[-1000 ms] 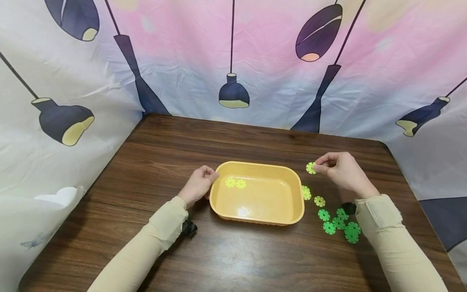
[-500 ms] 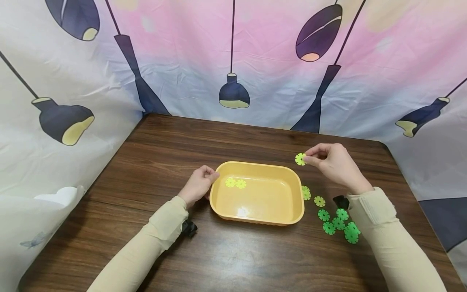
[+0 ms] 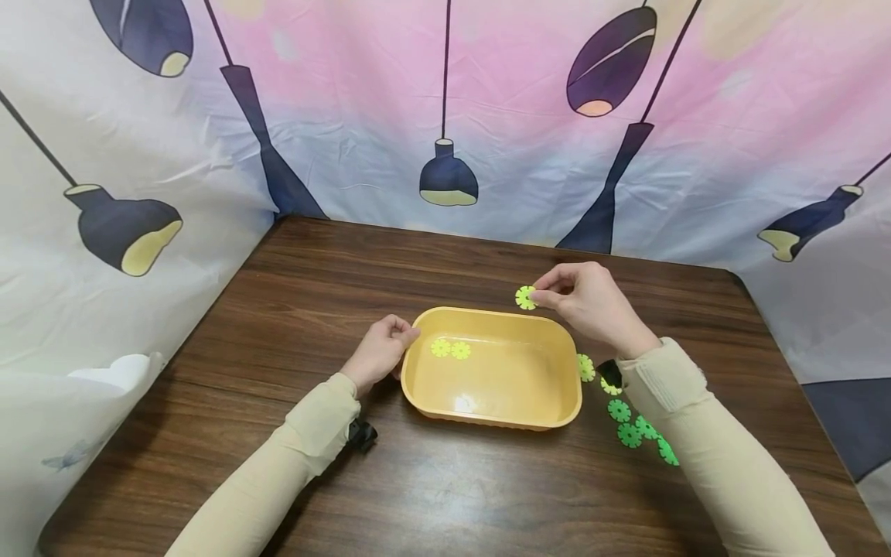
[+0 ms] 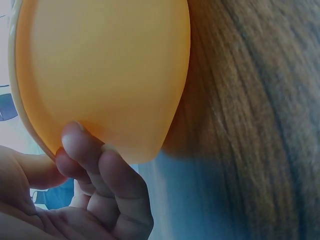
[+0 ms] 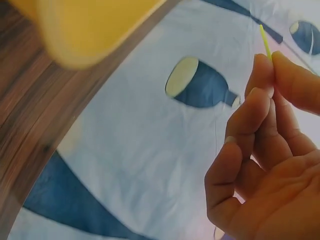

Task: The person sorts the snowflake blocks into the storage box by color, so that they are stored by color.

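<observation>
My left hand [image 3: 376, 354] pinches the left rim of a yellow plastic tray [image 3: 487, 422] between thumb and fingers. The left wrist view shows those fingertips against the tray's outer wall [image 4: 110, 75]. Two yellow notched snowflake discs [image 3: 441, 348] lie side by side inside, towards the left. Above the tray's back edge, my right hand [image 3: 592, 305] holds another yellow snowflake disc [image 3: 524, 298] between thumb and index finger. Seen from the right wrist, that disc [image 5: 264, 39] is edge-on, a thin line sticking out past the fingertips.
A yellow disc [image 3: 586, 367] lies against the tray's right side, and a second one [image 3: 610, 389] is partly covered by the right wrist's black camera mount. Several green discs [image 3: 629, 435] lie nearby, some hidden under the sleeve. A printed cloth [image 3: 362, 178] hangs behind the wooden table [image 3: 313, 271].
My right hand has carried the yellow disc leftwards and a little further back, from the tray's right side to above its back edge. My left hand and the tray stay put.
</observation>
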`<state>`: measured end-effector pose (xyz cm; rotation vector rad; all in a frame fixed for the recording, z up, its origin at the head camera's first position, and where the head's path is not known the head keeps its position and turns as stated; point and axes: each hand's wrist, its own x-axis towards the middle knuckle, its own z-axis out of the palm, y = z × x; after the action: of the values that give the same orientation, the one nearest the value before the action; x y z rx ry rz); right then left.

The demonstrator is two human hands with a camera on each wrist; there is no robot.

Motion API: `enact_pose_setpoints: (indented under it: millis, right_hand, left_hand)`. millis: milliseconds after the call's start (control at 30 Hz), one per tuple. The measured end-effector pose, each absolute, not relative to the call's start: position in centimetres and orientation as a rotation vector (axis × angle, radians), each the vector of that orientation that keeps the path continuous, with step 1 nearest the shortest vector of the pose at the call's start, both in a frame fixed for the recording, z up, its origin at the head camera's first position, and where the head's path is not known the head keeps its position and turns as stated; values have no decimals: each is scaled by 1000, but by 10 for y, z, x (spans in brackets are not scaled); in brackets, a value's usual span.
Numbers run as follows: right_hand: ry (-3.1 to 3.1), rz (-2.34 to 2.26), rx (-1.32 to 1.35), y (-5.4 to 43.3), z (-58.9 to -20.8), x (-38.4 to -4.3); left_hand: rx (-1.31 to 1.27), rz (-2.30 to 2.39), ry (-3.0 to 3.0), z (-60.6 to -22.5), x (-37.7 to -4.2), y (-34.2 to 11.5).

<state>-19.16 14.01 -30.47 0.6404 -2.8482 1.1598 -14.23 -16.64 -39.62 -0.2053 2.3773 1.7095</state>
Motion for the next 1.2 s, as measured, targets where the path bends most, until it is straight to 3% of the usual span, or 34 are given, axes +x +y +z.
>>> enact_pose_setpoints:
  millis: [400,833,1200]
  right_hand:
    - [-3026,1121,763,92,-323,-195]
    - [-3198,564,837,63,-347,-189]
    - [-3250,357,774,54,-367,-187]
  left_hand:
    - [-194,1724,2374,-398,-144,-167]
    - [-201,1720,2378,-397,-143,-167]
    - [-177,1735,2382,-398,-143,-167]
